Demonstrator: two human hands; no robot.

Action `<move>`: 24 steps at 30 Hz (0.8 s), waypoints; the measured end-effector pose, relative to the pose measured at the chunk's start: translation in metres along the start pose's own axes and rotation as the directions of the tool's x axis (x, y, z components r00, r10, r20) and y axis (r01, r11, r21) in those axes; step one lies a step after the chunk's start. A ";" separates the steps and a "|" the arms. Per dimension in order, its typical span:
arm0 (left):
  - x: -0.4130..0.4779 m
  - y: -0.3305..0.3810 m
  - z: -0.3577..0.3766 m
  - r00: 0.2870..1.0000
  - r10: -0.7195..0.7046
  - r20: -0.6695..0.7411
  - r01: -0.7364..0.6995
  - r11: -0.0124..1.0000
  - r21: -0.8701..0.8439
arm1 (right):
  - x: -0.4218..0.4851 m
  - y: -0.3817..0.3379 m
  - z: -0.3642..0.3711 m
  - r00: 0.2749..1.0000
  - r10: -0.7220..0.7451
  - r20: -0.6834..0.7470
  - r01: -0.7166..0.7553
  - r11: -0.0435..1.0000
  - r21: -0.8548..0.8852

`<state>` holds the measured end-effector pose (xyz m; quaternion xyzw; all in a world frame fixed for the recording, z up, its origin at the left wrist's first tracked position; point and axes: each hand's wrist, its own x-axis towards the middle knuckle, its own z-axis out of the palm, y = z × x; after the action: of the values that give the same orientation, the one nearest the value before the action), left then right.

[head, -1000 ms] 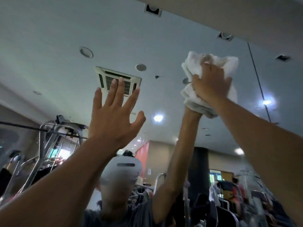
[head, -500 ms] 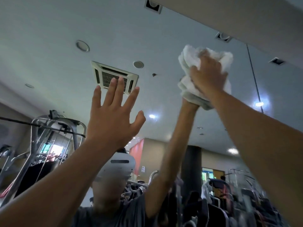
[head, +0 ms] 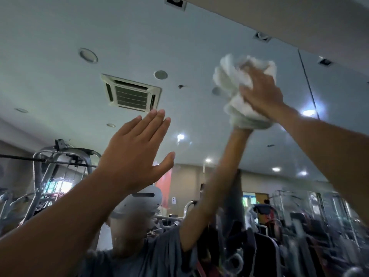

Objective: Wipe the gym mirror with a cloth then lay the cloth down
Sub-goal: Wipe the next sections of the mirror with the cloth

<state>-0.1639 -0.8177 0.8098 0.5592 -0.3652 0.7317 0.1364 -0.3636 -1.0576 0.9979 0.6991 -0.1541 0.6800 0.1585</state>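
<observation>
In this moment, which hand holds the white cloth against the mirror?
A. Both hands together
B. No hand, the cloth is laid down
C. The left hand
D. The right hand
D: the right hand grips the bunched white cloth high on the mirror, while the left hand is raised with straight fingers and holds nothing.

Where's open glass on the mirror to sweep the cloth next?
Open mirror lies between the left hand and the cloth, and left of that hand. Crowded at right: the right hand grips the cloth close under the top edge.
</observation>
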 end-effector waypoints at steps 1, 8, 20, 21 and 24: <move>-0.004 -0.001 0.000 1.000 0.010 -0.010 -0.010 1.000 -0.017 | 0.015 -0.020 0.005 0.988 0.147 -0.041 -0.147 0.989 0.014; -0.018 0.005 -0.005 0.962 -0.273 0.018 0.274 0.962 -0.016 | -0.020 -0.138 0.020 0.941 -0.337 0.012 0.336 0.941 0.036; -0.064 -0.045 -0.015 0.999 -0.051 -0.010 0.050 0.997 -0.062 | -0.041 -0.143 0.027 0.995 0.034 -0.089 -0.041 0.997 -0.073; -0.065 -0.045 -0.016 0.997 -0.081 0.001 0.081 0.996 -0.046 | -0.043 -0.161 0.032 0.991 0.023 -0.132 -0.036 0.995 -0.097; -0.065 -0.050 -0.018 0.964 -0.263 0.025 0.263 0.965 0.010 | -0.067 -0.179 0.034 0.978 -0.198 -0.062 0.191 0.976 -0.108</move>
<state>-0.1250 -0.7570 0.7672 0.6128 -0.2873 0.7007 0.2258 -0.2578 -0.9101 0.9284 0.6767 -0.1136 0.6774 0.2652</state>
